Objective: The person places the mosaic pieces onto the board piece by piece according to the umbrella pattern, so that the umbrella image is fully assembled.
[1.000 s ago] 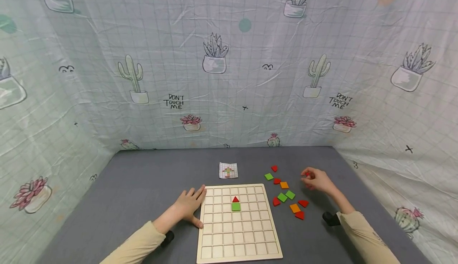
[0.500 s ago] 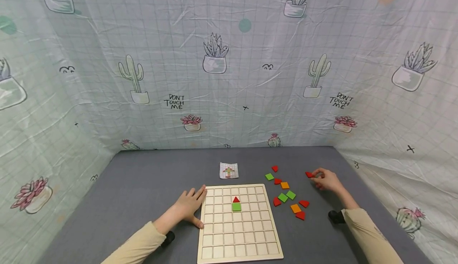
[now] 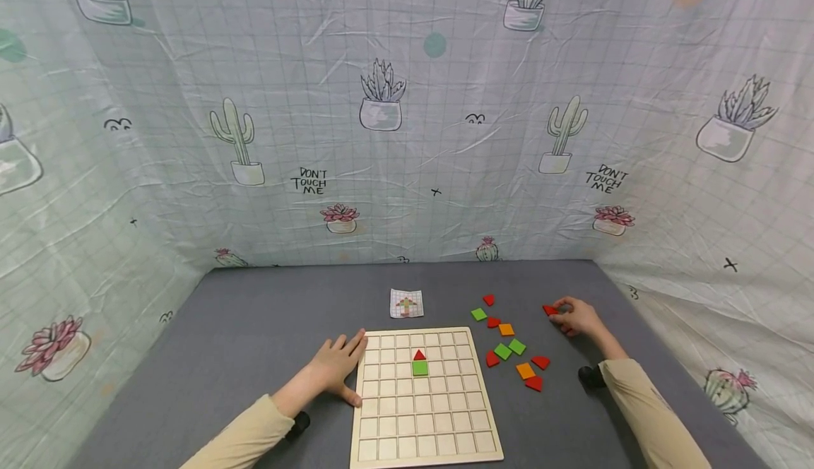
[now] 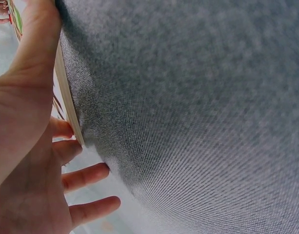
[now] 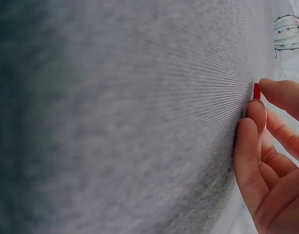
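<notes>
My left hand [image 3: 335,366] lies at the left edge of a square wooden grid board [image 3: 391,405], fingers spread, index fingertip at the upper corner and thumb lower down. In the left wrist view, the hand [image 4: 29,161] touches the board's side [image 4: 66,92] with straight fingers. A red triangular tile [image 3: 419,355] sits on the board just above a green square tile [image 3: 420,368]. Far right on the table, my right hand [image 3: 577,318] pinches a red tile [image 3: 550,310] by its right end. The right wrist view shows the fingertips around that tile's edge [image 5: 257,91].
Several loose tiles lie right of the board, among them a green square [image 3: 479,314], an orange square [image 3: 525,371] and a red piece [image 3: 533,383]. A small pattern card [image 3: 406,304] lies behind the board. A printed curtain [image 3: 432,229] surrounds the grey table [image 3: 280,306].
My right hand has shifted slightly right, so the red tile now shows at the left of its fingertips. The left hand and the board stay where they were.
</notes>
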Motion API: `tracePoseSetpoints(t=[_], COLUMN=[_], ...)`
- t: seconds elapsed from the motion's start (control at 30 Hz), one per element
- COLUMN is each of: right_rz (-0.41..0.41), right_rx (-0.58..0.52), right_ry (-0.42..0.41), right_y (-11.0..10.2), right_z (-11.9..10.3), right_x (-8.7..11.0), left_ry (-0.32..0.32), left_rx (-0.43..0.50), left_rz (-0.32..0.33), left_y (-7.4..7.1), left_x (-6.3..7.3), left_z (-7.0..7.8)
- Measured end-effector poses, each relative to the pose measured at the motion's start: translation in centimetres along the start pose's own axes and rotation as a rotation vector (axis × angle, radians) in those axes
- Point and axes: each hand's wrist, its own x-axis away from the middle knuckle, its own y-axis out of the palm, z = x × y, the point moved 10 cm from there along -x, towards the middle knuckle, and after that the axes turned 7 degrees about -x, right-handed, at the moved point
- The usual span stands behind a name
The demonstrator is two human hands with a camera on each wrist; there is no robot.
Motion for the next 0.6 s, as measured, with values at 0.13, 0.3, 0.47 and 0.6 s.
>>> tracePoseSetpoints(t=[0.13,0.3,0.47,0.6], right_rz=[-0.005,-0.007,-0.014,-0.02], right_rx=[0.019,0.036,0.048,0.055], right_ry=[0.006,0.008,-0.004,-0.018], right_y=[0.19,0.43,0.54,0.59], right_z=[-0.07,0.08,0.17,-0.02], right_x=[-0.31,-0.44,-0.41,-0.39], left_ry=[0.002,0.001,-0.001,-0.006], left_rx=[0.005,-0.005,-0.001,0.008], left_rz=[0.0,0.004,-0.002,-0.009], left_y=[-0.05,-0.11,-0.2,-0.22], left_x=[0.1,0.33,0.36,0.24], left_z=[0.03,0.18,0.22,0.11])
